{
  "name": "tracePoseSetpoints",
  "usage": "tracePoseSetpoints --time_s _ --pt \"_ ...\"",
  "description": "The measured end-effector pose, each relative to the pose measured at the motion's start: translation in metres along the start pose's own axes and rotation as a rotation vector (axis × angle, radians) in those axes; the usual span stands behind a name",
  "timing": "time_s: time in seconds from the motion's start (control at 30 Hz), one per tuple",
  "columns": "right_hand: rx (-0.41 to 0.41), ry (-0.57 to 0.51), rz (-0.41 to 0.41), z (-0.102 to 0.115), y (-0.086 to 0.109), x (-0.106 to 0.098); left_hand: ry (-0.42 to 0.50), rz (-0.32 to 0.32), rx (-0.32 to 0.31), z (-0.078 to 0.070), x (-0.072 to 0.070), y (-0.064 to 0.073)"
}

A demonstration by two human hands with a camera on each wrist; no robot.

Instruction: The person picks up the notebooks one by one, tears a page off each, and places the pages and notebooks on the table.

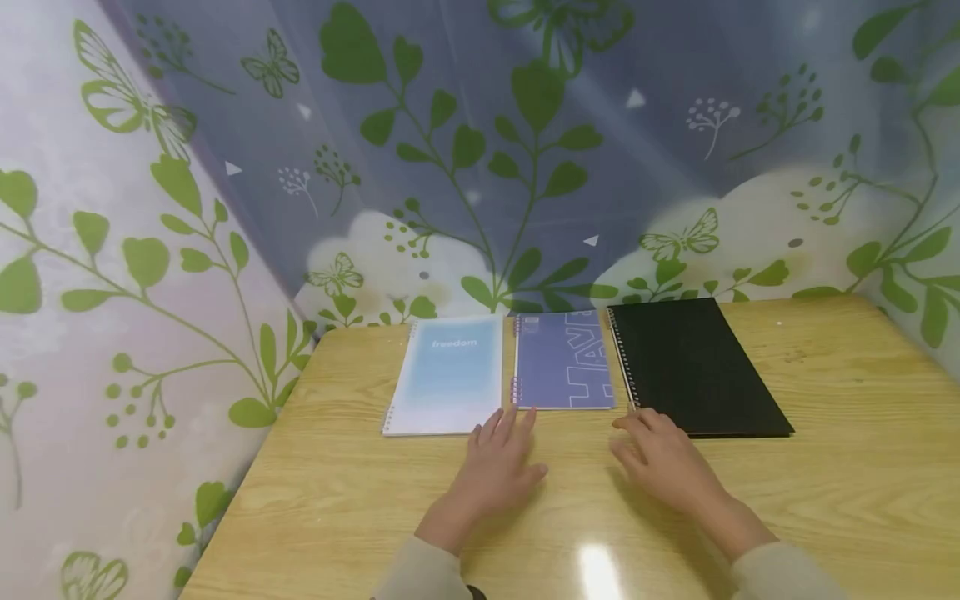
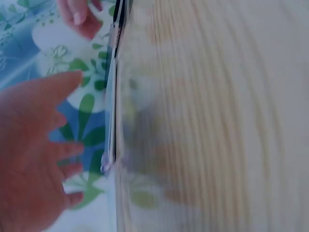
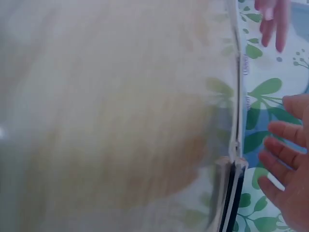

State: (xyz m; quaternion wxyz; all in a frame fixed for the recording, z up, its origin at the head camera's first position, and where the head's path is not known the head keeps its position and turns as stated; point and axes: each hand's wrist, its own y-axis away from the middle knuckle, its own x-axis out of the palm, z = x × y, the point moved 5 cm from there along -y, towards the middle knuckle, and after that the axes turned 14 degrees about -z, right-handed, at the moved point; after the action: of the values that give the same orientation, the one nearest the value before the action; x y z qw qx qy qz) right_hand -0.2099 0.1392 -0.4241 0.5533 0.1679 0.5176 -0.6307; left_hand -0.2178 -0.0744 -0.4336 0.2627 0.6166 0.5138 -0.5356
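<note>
Three spiral-bound notebooks lie in a row on the wooden table. On the left is a white and light-blue notebook (image 1: 450, 375) marked "freedom". A smaller purple notebook (image 1: 558, 367) with large outlined letters lies in the middle, and a large black notebook (image 1: 693, 367) on the right. My left hand (image 1: 498, 467), fingers spread, is in front of the gap between the first two notebooks, fingertips near their front edges. My right hand (image 1: 667, 458) hovers by the black notebook's front left corner, fingers slightly bent. Both wrist views show loose fingers holding nothing.
The table (image 1: 337, 500) is pale wood with a glossy light reflection near its front. Behind and to the left hangs a curtain (image 1: 450, 167) printed with green leaves and butterflies, coming down to the table's edges.
</note>
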Motion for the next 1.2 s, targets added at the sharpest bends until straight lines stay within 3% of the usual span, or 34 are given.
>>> tracePoseSetpoints --time_s 0.1,0.23,0.47,0.7,0.8,0.97,1.2 --pt "-0.022 -0.026 0.023 0.004 -0.001 0.003 0.107 -0.037 0.011 0.014 -0.013 0.007" --pt "-0.046 -0.059 0.041 0.012 -0.006 0.008 0.185 -0.062 -0.04 0.039 -0.027 0.017" --pt "-0.05 -0.138 0.136 0.023 -0.018 0.025 0.154 -0.14 -0.13 0.08 -0.045 0.025" --pt "-0.002 -0.223 0.188 0.031 -0.029 0.04 0.172 -0.192 -0.232 0.116 -0.05 0.03" --pt "0.083 -0.319 0.207 0.037 -0.033 0.05 0.158 -0.237 -0.288 0.134 -0.054 0.032" --pt "0.33 -0.511 0.232 0.048 -0.038 0.07 0.139 -0.316 -0.413 0.167 -0.064 0.036" --pt "0.553 -0.654 0.271 0.067 -0.049 0.091 0.276 -0.294 -0.619 0.197 -0.058 0.038"
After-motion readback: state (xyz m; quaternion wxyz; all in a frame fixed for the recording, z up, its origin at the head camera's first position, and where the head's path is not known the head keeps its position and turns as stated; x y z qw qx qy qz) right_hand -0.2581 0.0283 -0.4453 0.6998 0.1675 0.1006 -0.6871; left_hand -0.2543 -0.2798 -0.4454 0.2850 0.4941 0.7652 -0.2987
